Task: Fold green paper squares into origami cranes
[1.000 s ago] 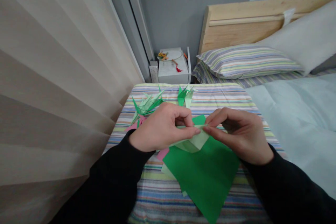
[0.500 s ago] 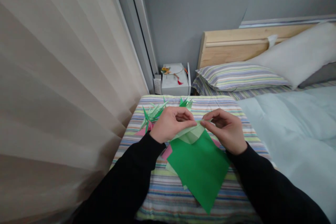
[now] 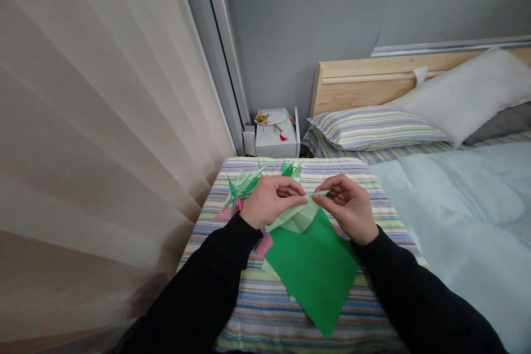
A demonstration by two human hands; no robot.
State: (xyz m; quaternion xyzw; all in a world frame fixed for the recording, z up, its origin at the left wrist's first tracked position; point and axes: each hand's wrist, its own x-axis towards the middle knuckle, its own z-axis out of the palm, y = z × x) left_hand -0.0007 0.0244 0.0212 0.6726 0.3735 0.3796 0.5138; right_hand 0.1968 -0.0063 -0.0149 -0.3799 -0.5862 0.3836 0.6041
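Note:
Between both hands is a light green sheet of origami paper [image 3: 299, 220], partly folded and creased. My left hand [image 3: 271, 199] pinches its upper edge with thumb and fingers, and my right hand [image 3: 348, 207] pinches the same edge a little to the right. Under it lies a dark green paper square [image 3: 317, 268], one corner pointing toward me. Bits of pink paper [image 3: 264, 244] and pale green paper [image 3: 270, 269] stick out from beneath the square. Beyond my left hand sit several folded green paper figures [image 3: 241, 183], with a pink one [image 3: 235, 207] close to the wrist.
A striped cloth [image 3: 265, 321] covers the table. To the left hangs a pale curtain [image 3: 103, 149]. On the right is a bed with a light blue quilt [image 3: 468, 204] and a striped pillow [image 3: 381, 128]. A small white cabinet [image 3: 276, 146] stands behind the table.
The view has tilted up slightly, so the room sits lower in the picture. Both hands still pinch the light green paper, and its tip now shows above the right fingers.

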